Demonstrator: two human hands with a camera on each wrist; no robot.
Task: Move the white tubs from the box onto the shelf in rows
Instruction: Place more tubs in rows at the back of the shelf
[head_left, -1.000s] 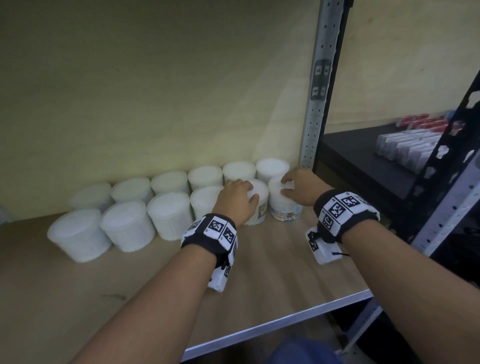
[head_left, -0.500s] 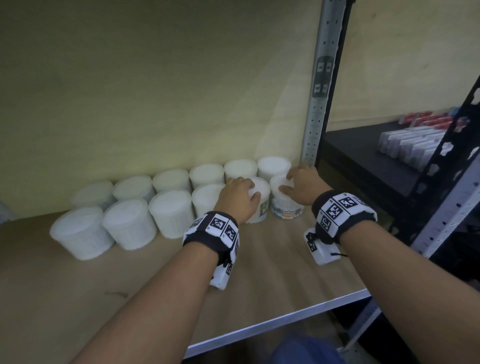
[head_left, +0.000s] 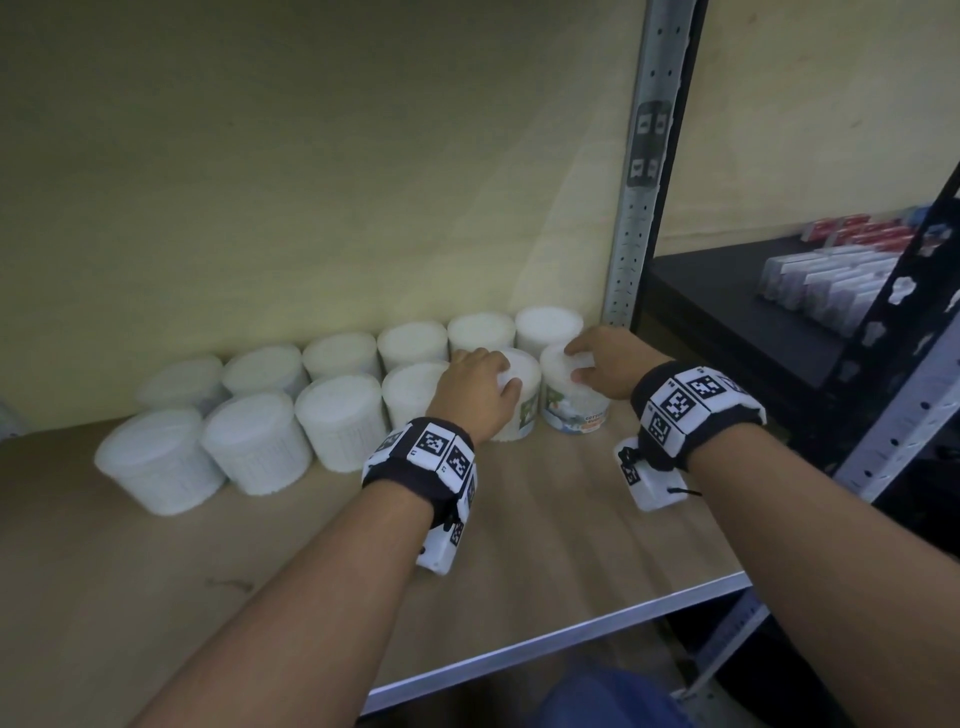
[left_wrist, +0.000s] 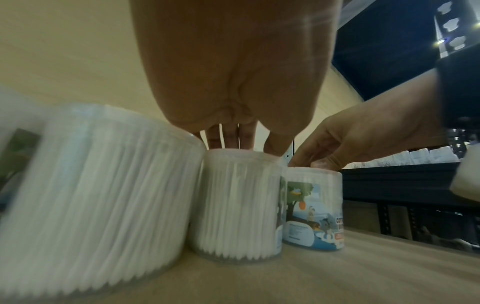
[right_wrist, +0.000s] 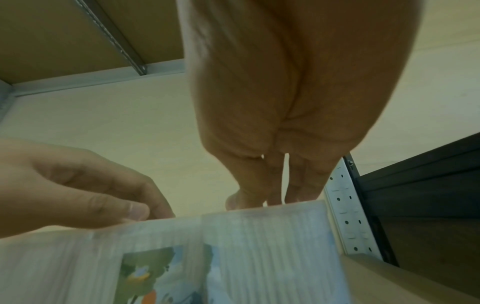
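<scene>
White tub (head_left: 519, 400) top hidden under left hand (head_left: 475, 392).

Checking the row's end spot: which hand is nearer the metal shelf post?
Right. The right hand rests on the end tub just beside the post; the left hand is one tub further left.
</scene>
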